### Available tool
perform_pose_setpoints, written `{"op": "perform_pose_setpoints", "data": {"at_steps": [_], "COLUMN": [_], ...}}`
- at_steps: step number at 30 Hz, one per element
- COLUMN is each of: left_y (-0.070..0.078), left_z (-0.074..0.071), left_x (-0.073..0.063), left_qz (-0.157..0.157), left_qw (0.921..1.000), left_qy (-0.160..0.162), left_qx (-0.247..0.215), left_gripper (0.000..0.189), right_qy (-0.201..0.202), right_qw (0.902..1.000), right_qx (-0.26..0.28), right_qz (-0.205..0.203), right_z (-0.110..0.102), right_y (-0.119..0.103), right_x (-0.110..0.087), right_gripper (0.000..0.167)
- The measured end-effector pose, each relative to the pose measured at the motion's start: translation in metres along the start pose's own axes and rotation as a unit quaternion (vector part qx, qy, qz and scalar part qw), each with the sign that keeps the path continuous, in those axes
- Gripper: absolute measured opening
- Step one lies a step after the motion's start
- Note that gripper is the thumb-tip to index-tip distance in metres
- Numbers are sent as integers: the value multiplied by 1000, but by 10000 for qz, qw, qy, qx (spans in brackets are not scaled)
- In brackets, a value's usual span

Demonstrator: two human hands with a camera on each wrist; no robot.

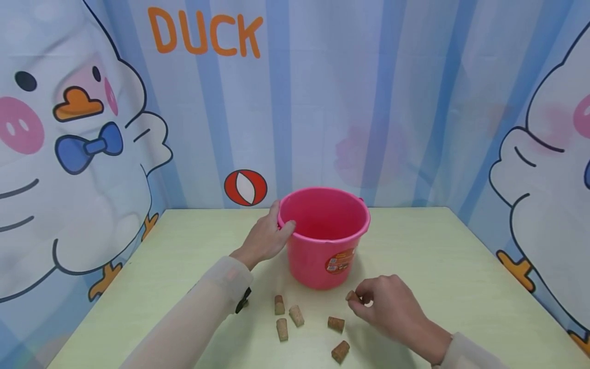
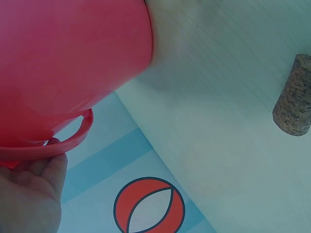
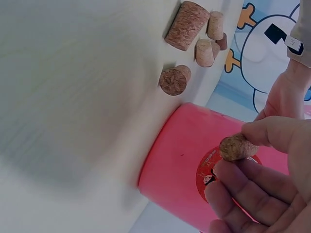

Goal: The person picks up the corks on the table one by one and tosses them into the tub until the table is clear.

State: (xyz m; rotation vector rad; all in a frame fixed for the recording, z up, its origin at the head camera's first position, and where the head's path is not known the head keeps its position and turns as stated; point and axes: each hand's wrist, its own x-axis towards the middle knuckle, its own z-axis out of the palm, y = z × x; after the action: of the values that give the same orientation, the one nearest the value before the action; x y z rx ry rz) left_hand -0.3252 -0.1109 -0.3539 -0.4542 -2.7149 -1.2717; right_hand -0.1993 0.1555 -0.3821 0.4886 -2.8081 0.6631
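Held cork: right wrist view, not left.

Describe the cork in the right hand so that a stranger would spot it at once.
In the head view, start at the big pink bucket. Just below and to the right of its base is the right hand. The cork is the one pinched in that hand, unlike the other visible corks, which rest on the pale table.

From head: forward, downward, farthest back. From each wrist: close, tilted, past pink bucket, common to all. Shared by head, left wrist: ball print.
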Motion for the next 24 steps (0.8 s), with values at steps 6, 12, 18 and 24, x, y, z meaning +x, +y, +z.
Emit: {"op": "perform_pose_setpoints", "data": {"at_steps": [6,12,18,24], "left_y": [-1,0,0,2], "left_z": [0,0,0,0], "left_x": [1,1,0,0], "left_qz": [-9,-13,-28,-35], "left_qw": [10000,10000,10000,10000], "left_qy": [4,5,9,38], "left_qx": [-3,-17,-38,-37], "left_gripper": [73,73,74,73], "right_qy": [298,674,899,1165], "right_qw": [9995,9975,9955,9923], "right_qx": [18,24,73,43], "right_qz": [-39,-208,-276,-428], "right_z": [-5,-7,-11,-16], "right_y": [-2,-2,-4,-5], "right_x": [3,3,5,7], "right_gripper": [11,9,9,11]}}
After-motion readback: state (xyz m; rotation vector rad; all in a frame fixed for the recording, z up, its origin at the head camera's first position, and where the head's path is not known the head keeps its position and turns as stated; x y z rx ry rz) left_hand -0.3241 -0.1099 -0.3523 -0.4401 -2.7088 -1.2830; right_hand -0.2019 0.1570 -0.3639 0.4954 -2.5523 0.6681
